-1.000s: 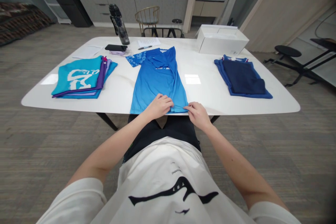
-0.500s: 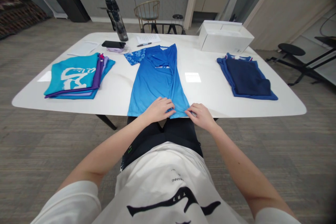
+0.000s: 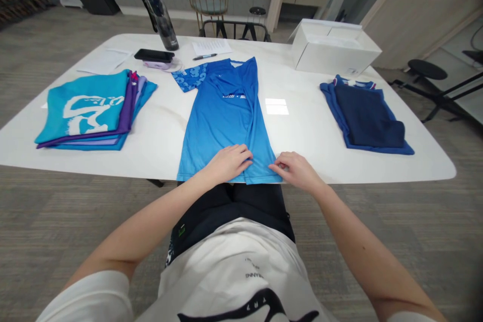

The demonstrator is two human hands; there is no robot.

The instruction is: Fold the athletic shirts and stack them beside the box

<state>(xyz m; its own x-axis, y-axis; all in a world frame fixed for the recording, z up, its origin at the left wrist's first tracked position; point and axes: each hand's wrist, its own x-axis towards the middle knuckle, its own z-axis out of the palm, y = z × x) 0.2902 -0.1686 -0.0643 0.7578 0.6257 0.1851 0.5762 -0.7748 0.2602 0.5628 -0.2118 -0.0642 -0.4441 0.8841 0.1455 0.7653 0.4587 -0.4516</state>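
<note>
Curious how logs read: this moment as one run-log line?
left hand: on blue shirt | right hand: at its lower right corner | left side: teal-topped pile | right side: navy-topped pile

The shirt (image 3: 226, 126) shades from deep blue at the collar to bright sky blue at the hem, with white lettering across the chest and a paler floral-like pattern on its visible sleeve. The folded top garment (image 3: 56, 110) is turquoise with a bold white print, above purple, lilac and blue layers. Dark navy cloth (image 3: 366, 115) lies over royal blue (image 3: 407, 150); the tabletop (image 3: 305, 136) is glossy white
</note>
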